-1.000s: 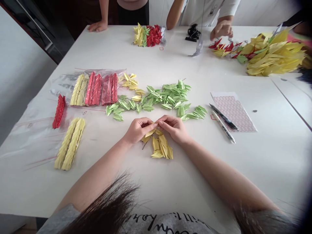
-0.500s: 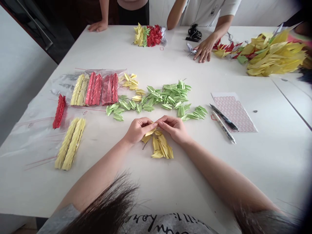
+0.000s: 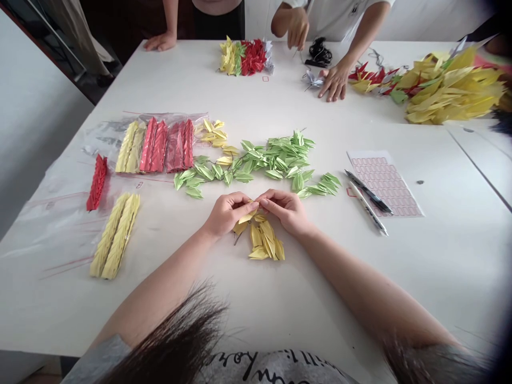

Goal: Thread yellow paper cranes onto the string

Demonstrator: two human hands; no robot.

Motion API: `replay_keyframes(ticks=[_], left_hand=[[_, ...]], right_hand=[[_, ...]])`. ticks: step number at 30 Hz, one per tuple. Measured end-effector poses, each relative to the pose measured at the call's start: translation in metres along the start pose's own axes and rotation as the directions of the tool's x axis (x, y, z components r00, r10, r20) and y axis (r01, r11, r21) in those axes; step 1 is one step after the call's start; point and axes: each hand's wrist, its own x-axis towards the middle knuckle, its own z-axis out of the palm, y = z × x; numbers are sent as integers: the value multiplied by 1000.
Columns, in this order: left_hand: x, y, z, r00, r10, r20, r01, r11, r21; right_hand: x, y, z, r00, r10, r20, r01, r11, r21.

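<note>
Centre of table, near edge: strung yellow origami folds (image 3: pixel 264 242) lying flat, top fold (image 3: pixel 248 215) held up between both hands. Left hand (image 3: pixel 229 214) and right hand (image 3: pixel 285 210) curled closed, fingertips pinching that fold, knuckles almost touching. Hands unchanged since last frame; only shift is at 12 o'clock, where a co-worker's raised hand (image 3: pixel 298 26) has come off the table, their other hand (image 3: pixel 335 81) spread flat near a black cord bundle (image 3: pixel 319 53). Green origami strand (image 3: pixel 276 160) just above the hands. Zip bags of red and yellow strands (image 3: pixel 158 144) at 10; label sheet (image 3: pixel 382 184) and two pens (image 3: pixel 368 201) at 3.
</note>
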Motion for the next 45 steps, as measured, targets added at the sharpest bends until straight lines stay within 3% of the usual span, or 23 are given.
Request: replay_keyframes(ticks=[45], left_hand=[[0, -1, 2, 999, 34, -32, -33, 999, 29]], right_hand=[[0, -1, 0, 1000, -15, -20, 14, 999, -42]])
